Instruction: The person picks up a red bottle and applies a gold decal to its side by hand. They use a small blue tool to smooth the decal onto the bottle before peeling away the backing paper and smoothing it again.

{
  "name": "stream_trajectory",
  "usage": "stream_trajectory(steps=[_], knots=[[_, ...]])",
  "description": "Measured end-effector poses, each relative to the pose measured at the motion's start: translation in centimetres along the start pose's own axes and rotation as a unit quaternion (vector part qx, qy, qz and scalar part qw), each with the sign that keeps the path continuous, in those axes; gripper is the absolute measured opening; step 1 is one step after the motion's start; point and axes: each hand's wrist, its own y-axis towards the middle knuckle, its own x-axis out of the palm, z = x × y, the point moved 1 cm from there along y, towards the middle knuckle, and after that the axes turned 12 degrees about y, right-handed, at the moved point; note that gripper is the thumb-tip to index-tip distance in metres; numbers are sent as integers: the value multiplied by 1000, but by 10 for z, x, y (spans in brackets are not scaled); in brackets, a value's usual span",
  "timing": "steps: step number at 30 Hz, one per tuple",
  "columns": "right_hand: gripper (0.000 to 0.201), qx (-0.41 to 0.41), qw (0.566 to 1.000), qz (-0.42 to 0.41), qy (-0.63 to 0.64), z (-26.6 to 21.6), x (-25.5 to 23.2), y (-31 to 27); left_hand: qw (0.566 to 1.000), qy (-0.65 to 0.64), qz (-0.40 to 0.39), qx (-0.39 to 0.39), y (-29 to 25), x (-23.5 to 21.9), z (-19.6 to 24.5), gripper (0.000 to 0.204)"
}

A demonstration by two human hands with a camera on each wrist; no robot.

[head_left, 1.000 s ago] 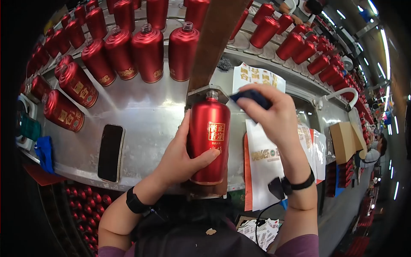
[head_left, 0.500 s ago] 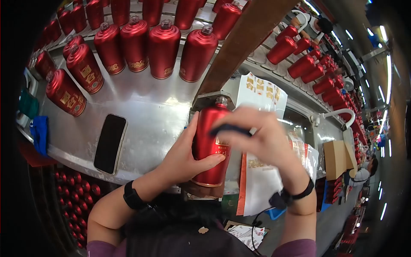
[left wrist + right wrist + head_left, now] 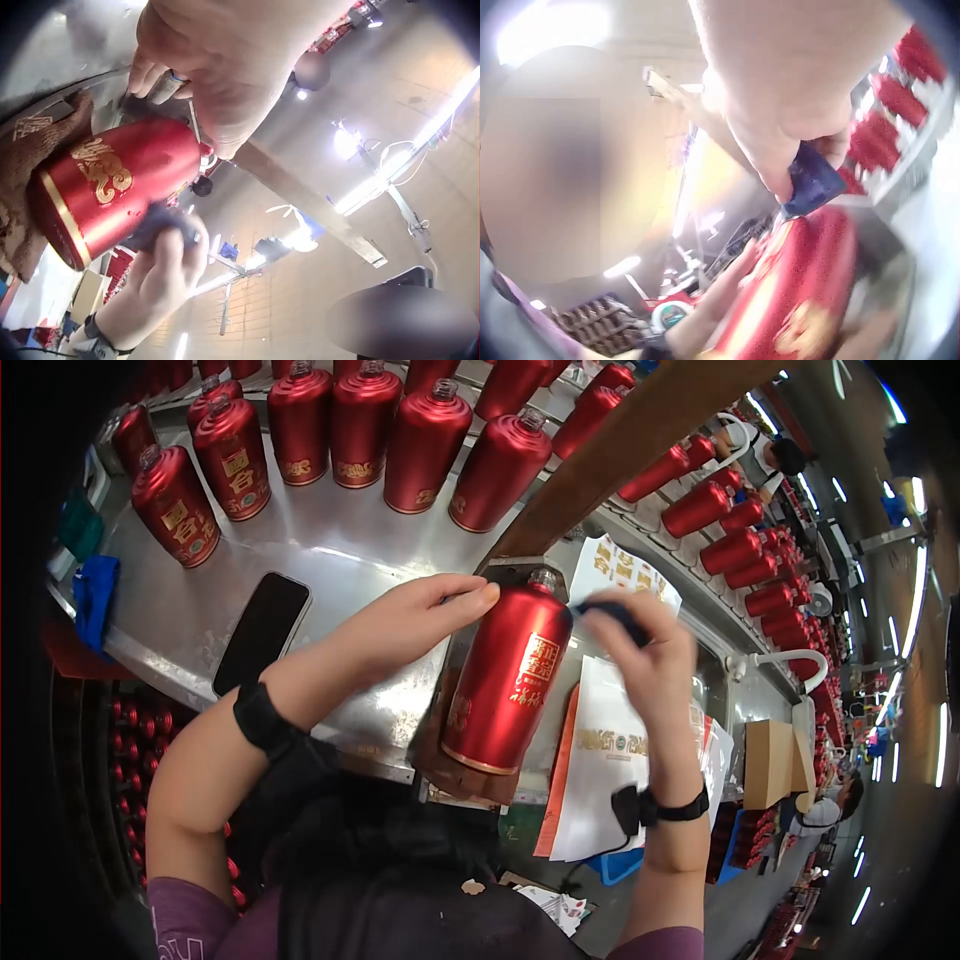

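A red bottle [image 3: 510,680] with gold lettering lies tilted on a brown support [image 3: 430,765], its clear neck pointing away. Beside its upper shoulder is my left hand [image 3: 425,622], the thumb tip at the shoulder and the fingers loosely extended. The left wrist view has that hand [image 3: 217,67] over the neck end of the bottle [image 3: 120,180]. My right hand [image 3: 655,660] pinches a dark blue piece [image 3: 618,618], close to the bottle's right shoulder. In the right wrist view, the blue piece [image 3: 812,184] is at the bottle's surface; whether they touch, I cannot tell.
Several red bottles [image 3: 427,450] stand beyond on the metal table [image 3: 340,555]. A black phone [image 3: 263,630] lies at left. Printed sheets [image 3: 600,760] lie at right, near a cardboard box [image 3: 768,765]. A brown beam [image 3: 640,450] rises behind the bottle.
My left hand has left the bottle's lower body and moved up to its shoulder. The right hand with the blue piece passed over the bottle's front and is back at its right side.
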Motion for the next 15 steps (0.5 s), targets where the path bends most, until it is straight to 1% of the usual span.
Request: stream_trajectory(steps=[1, 2, 3, 4, 5, 6, 7, 8, 9, 10, 12, 13, 14, 15], knots=[[17, -38, 998, -22, -51, -15, -1, -2, 1000, -2, -11, 2, 1, 0, 9, 54], [18, -77, 991, -45, -101, -31, -1, -5, 1000, -1, -6, 5, 5, -1, 13, 54], [18, -79, 991, -49, -101, -36, 5, -10, 1000, 4, -27, -7, 10, 0, 13, 52], [19, -79, 986, -139, -48, -41, 17, -15, 999, 11, -50, -17, 17, 1, 13, 52], [20, -75, 971, -227, 4, -44, 23, -20, 999, 10, -50, -15, 23, 2, 14, 52], [19, 134, 983, -110, 64, -33, 18, -12, 998, 7, -65, -15, 28, 5, 13, 51], [19, 131, 983, -112, 61, -33, 10, -3, 997, 5, -73, -14, 34, 7, 13, 51], [19, 3, 994, -88, -61, -35, 2, 6, 998, 4, -68, -12, 39, 8, 12, 51], [19, -123, 974, -56, -180, -39, -2, 8, 997, 11, -73, -26, 44, 11, 12, 51], [18, -131, 975, -170, -62, -47, 13, -9, 996, 18, -77, -39, 48, 12, 13, 52], [18, -94, 966, -236, -42, -50, 27, -15, 996, 10, -82, -45, 53, 15, 17, 50], [19, -2, 992, -122, -42, -33, 19, -8, 994, -14, -94, -56, 57, 19, 15, 49], [21, -96, 985, -7, -142, -24, 3, 9, 992, -40, -98, -65, 61, 20, 15, 48], [22, -122, 976, -16, -180, -22, -5, 7, 991, -58, -96, -67, 63, 23, 13, 47]])
